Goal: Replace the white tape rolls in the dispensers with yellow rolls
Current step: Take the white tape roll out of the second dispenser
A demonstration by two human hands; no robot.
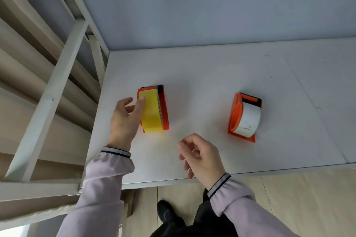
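Head view: unlabelled yellow roll [151, 111]; white roll [249, 119]

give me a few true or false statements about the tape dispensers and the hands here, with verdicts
1. The dispenser by the left hand holds a yellow roll. True.
2. The other dispenser is empty. False: it holds a white roll.
3. The right hand grips the white roll. False: it hovers open, touching nothing.
4. Both dispensers sit on the white table. True.
5. A left fingertip touches the yellow roll. True.
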